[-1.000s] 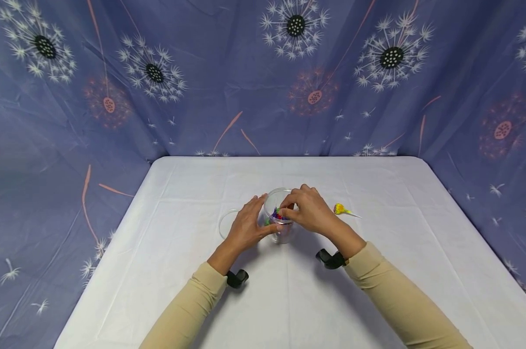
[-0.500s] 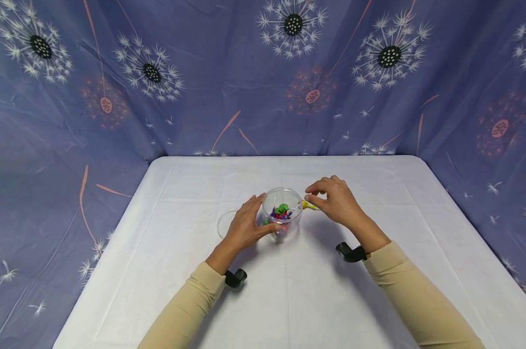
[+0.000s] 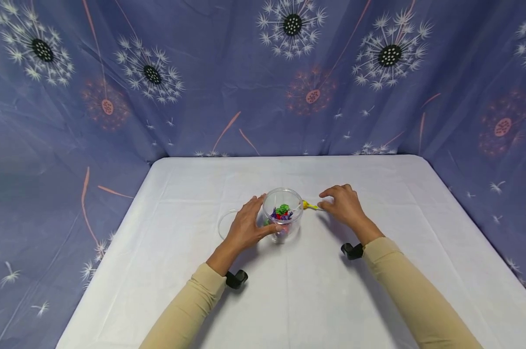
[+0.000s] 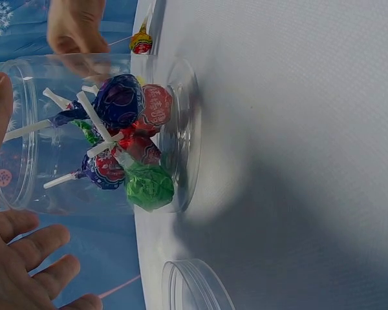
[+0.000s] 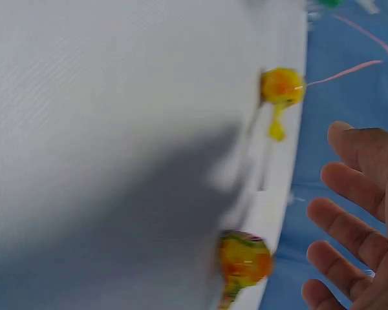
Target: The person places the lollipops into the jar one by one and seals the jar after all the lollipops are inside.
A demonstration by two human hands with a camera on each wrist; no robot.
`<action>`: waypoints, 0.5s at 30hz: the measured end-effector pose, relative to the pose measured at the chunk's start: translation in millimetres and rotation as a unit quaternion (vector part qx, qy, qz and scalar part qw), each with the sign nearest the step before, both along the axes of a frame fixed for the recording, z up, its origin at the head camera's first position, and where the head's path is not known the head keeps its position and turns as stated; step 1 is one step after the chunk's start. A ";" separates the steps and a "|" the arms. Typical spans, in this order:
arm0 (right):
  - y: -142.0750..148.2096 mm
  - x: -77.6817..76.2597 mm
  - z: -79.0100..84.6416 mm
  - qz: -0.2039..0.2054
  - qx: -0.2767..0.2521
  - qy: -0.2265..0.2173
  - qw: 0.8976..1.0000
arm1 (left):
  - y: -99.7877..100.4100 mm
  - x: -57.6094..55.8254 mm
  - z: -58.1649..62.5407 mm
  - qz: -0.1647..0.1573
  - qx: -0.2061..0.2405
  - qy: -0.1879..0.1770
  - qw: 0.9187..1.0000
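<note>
The clear jar (image 4: 58, 158) stands upright and uncapped on the worktop (image 3: 245, 315), with wrapped lollipops inside. Its red lollipop (image 4: 156, 106) carries pale lettering too small to read; the print on the blue-purple lollipop (image 4: 119, 100) cannot be made out either, and the green lollipop (image 4: 150, 187) is crumpled. The left hand (image 3: 247, 223) touches the jar's left side, fingers spread, thumb across the near wall. The right hand (image 3: 343, 207) is just beside the stick of a yellow lollipop (image 3: 308, 205) lying right of the jar; its fingers are parted and hold nothing. Another yellow lollipop (image 5: 246, 258) shows in the right wrist view, its wrapper blurred. A clear round lid (image 4: 197, 284) lies left of the jar, partly covered by the left hand in the head view. Behind hangs a blue curtain (image 3: 228, 63) printed with dandelions.
</note>
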State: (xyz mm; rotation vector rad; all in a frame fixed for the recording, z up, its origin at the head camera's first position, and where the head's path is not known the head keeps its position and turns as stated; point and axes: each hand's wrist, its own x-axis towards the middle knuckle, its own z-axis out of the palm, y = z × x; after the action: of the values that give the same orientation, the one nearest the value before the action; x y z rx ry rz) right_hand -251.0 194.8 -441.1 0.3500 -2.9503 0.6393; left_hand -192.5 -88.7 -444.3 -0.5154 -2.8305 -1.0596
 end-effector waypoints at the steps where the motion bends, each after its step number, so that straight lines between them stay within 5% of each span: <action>1: 0.9 -2.0 -3.5 0.000 0.004 -0.007 1.000 | 0.1 0.1 -0.1 0.000 -0.001 0.000 1.000; 15: 0.9 -12.4 -30.1 0.017 0.045 -0.021 0.999 | -0.1 -0.6 -0.1 0.008 0.002 -0.018 1.000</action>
State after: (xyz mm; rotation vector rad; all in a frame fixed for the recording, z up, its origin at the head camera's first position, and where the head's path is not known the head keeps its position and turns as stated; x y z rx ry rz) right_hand -263.4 195.7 -471.2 0.4014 -3.0261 0.5246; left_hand -193.1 -88.8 -444.4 -0.4778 -2.8587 -1.0823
